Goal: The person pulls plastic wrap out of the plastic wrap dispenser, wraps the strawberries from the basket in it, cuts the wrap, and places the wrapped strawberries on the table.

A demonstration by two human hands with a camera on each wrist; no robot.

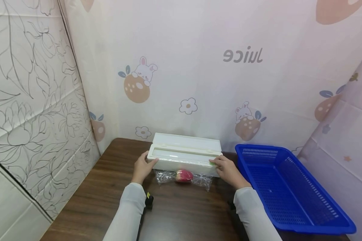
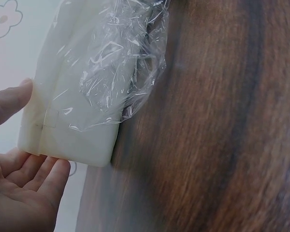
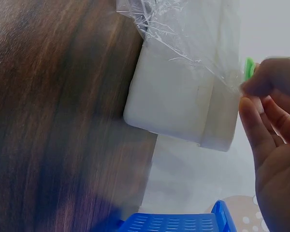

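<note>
A long white cling film dispenser (image 1: 181, 161) stands on the table with its lid (image 1: 187, 141) raised at the back. My left hand (image 1: 142, 168) holds its left end, thumb on the front edge and fingers around the end, as the left wrist view shows. At the right end, my right hand (image 1: 228, 170) pinches a small green slide cutter (image 3: 250, 69) on the top edge. Clear cling film (image 2: 111, 63) drapes over the dispenser's front. Just before it lies a red and yellow apple (image 1: 184, 176) with crumpled film spread to both sides.
A blue perforated plastic basket (image 1: 277, 190) stands to the right of my right hand. The brown wooden table (image 1: 187, 214) meets a printed curtain (image 1: 187, 67) at the back. A black wrist device (image 1: 149, 202) sits by my left sleeve.
</note>
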